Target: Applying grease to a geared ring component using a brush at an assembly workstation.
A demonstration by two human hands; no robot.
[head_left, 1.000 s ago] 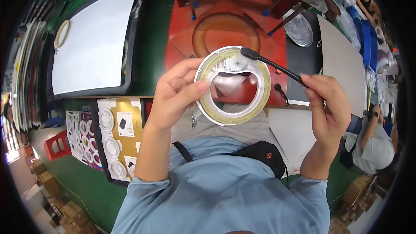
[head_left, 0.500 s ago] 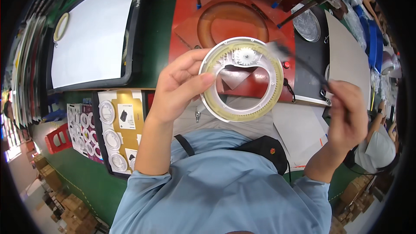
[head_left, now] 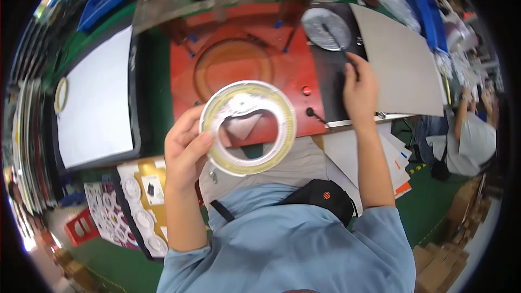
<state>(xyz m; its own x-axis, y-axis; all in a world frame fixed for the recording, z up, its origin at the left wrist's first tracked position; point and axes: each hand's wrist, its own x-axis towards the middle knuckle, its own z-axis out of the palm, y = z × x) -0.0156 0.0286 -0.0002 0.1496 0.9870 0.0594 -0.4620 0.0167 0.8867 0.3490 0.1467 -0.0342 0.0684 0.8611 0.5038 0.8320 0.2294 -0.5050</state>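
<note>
A white plastic ring housing (head_left: 287,144) with a yellowish toothed ring inside it is held upright in front of my body. My left hand (head_left: 187,144) is closed on its left edge, thumb on the near face. The small white gear in the ring's upper part is blurred. In my right hand (head_left: 362,89) is a thin black-handled brush (head_left: 337,42), gripped near its end. Its tip reaches over a round, shiny silver dish (head_left: 313,23) at the back right; whether it touches the contents cannot be made out.
A red machine bed (head_left: 187,84) with a round amber disc lies ahead. White sheet (head_left: 92,114) and a yellowish ring (head_left: 61,95) are on the left. A grey board (head_left: 401,70) lies right of the dish. White round parts (head_left: 131,189) lie lower left; another person (head_left: 467,141) is far right.
My right hand has carried the brush from beside the ring away to the dish. The ring, still in my left hand, appears lower and further left as the view has shifted.
</note>
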